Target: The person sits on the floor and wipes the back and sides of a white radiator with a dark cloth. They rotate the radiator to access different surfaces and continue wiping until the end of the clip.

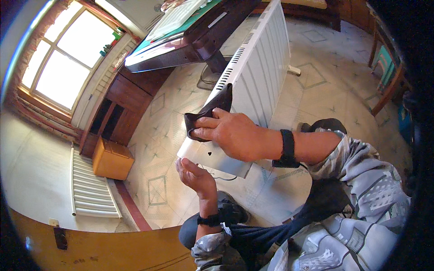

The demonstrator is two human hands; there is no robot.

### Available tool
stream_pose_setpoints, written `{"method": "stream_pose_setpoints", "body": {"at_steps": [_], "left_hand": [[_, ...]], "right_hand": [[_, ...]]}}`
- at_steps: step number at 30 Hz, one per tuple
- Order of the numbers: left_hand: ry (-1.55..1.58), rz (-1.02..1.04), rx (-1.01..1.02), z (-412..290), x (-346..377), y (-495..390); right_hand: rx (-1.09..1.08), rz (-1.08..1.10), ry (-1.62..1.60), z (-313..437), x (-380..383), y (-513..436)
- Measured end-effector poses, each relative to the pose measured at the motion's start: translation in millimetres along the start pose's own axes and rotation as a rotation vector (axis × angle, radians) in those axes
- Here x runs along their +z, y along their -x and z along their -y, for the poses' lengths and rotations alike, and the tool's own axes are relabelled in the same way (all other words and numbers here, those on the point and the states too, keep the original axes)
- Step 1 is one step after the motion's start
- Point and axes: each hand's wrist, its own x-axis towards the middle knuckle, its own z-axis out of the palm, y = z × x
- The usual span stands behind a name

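My right hand (234, 135) presses a black cloth (217, 101) against the near end of a white freestanding panel heater (268, 71). The cloth is bunched under the fingers and drapes over the heater's top edge, beside a row of dark vent slots. Below it, the smooth white end panel (220, 159) has a small dark hole. At that panel's lower left corner is my left hand (196, 178), fingers curled and thumb raised, touching or very close to the edge. Whether it grips the corner is hidden. A thin dark cable (225, 178) shows under the panel.
A dark table (200, 44) with a green and white top stands beyond the heater. To the left are a wooden cabinet (127, 101), a cardboard box (113, 159) and a wall radiator (93, 193). A wooden chair (386, 67) stands right; a brown wooden surface (112, 250) borders the lower left.
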Motion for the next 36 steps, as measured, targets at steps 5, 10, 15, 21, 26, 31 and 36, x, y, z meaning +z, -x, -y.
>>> {"method": "stream_pose_setpoints", "body": {"at_steps": [5, 10, 15, 21, 26, 31, 36], "left_hand": [[-0.032, 0.004, 0.001, 2.2, -3.8, -0.2], [0.127, 0.02, -0.024, -0.4, -6.1, 3.2], [-0.023, 0.028, 0.015, -4.9, -12.4, 5.9], [0.031, 0.012, -0.015, -9.2, -15.6, 11.0], [0.016, 0.025, -0.034, -9.3, -18.0, 11.2], [0.076, 0.008, -0.01, -8.6, -18.0, 12.5], [0.025, 0.002, -0.022, -8.8, -17.3, 12.1]], "right_hand": [[0.076, -0.004, 0.029, -30.1, -9.9, -7.8], [0.203, -0.056, 0.081, -72.5, -18.8, -4.4], [0.287, -0.123, 0.154, -125.8, -25.4, 1.4], [0.319, -0.171, 0.263, -166.6, -24.9, 7.0], [0.3, -0.173, 0.281, -175.3, -22.1, 10.6], [0.266, -0.182, 0.249, -173.2, -23.4, 9.4], [0.222, -0.21, 0.222, -171.0, -25.6, 7.9]]}}
